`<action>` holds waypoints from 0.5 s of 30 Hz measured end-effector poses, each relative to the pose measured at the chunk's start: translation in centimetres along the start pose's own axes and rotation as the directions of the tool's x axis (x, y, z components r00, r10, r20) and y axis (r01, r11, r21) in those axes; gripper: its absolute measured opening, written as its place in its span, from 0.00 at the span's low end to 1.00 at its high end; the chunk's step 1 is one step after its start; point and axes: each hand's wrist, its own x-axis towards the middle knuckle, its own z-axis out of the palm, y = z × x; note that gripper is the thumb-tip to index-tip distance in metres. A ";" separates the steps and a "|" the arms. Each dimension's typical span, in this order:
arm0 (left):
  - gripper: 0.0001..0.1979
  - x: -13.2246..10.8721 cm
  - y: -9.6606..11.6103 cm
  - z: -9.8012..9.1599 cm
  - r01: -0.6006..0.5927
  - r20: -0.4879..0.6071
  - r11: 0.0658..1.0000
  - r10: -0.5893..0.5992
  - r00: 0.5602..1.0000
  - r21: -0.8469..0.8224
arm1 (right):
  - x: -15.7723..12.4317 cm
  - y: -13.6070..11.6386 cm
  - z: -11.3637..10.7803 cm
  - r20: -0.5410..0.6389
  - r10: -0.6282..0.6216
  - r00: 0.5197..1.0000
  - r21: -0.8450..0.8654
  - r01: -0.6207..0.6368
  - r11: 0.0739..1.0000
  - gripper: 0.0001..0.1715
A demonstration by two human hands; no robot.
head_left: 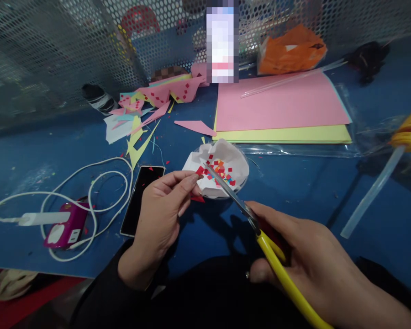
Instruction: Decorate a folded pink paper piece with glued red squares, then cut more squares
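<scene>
2 hands busy | L hand (159,208) pinches red scrap (199,172) | R hand (306,260) grips scissors (256,228), blades at scrap

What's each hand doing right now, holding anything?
Left hand: closed, pinching a red paper scrap over the white bowl.
Right hand: closed on the yellow-handled scissors, blades at the scrap.

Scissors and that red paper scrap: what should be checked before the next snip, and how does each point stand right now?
1. Left hand pinches the red paper scrap: ok.
2. Right hand grips the scissors by the yellow handles: ok.
3. Blades reach the scrap: ok.
4. Left fingertips clear of the blades: cannot tell, they sit very close.
5. White paper bowl lies under the cut, holding small pieces: ok.
6. Phone away from the blades: ok.
</scene>
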 end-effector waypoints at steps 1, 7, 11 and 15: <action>0.03 0.0 0.0 0.0 -0.004 -0.011 1.000 0.004 1.000 -0.001 | 0.0 -0.1 0.0 -0.005 -0.013 1.000 -0.005 0.013 1.000 0.18; 0.03 -0.2 0.2 0.2 -0.018 -0.046 1.000 0.018 0.999 -0.003 | -0.1 0.0 0.1 -0.003 -0.036 0.999 -0.030 0.035 0.999 0.29; 0.03 -0.3 0.1 0.2 -0.008 -0.033 1.000 0.008 0.999 0.019 | -0.1 0.1 0.3 -0.013 -0.037 0.999 -0.034 0.036 0.999 0.27; 0.04 -0.5 0.0 0.2 0.019 -0.009 1.000 -0.018 1.000 0.024 | -0.1 0.0 0.4 -0.006 -0.048 0.999 -0.029 0.048 0.998 0.22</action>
